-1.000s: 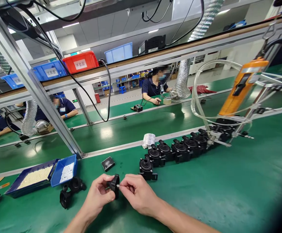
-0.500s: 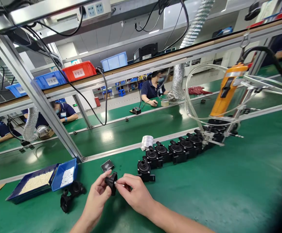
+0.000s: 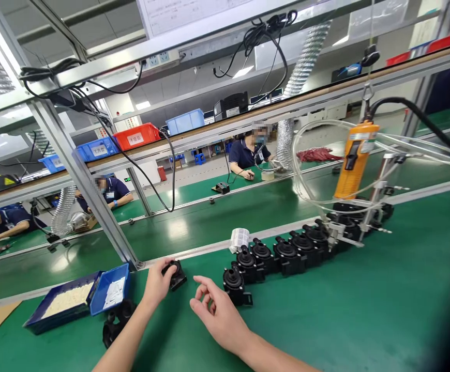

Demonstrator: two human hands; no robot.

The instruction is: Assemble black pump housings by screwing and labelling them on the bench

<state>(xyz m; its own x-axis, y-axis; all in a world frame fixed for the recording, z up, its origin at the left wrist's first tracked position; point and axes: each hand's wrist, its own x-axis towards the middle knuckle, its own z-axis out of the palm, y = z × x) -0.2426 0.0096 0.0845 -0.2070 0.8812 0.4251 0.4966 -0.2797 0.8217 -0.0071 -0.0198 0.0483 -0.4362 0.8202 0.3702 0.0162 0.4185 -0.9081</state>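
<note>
My left hand (image 3: 158,285) has its fingers wrapped round a black round plastic cover (image 3: 174,267), which sits on a black square block on the green bench. Part of the cover is hidden by the fingers. To its right my right hand (image 3: 220,316) hovers over the bench, fingers loosely bent and apart, with nothing visible in it. Closest to that hand is a black pump housing (image 3: 233,279), at the near end of a row of similar black pump housings (image 3: 286,250). More black covers (image 3: 112,330) lie left of my left forearm, partly hidden by it.
A dark blue tray (image 3: 68,305) of small pale pieces and a blue bin (image 3: 110,289) with white slips stand left. A label roll (image 3: 239,239) lies behind the row. An orange electric screwdriver (image 3: 355,160) hangs right, beside a metal fixture with clear tubes. Co-workers sit across.
My left hand has moved forward, bringing the cover down onto the black block. My right hand has come away from the cover; the small white piece it pinched is out of sight. The view has shifted.
</note>
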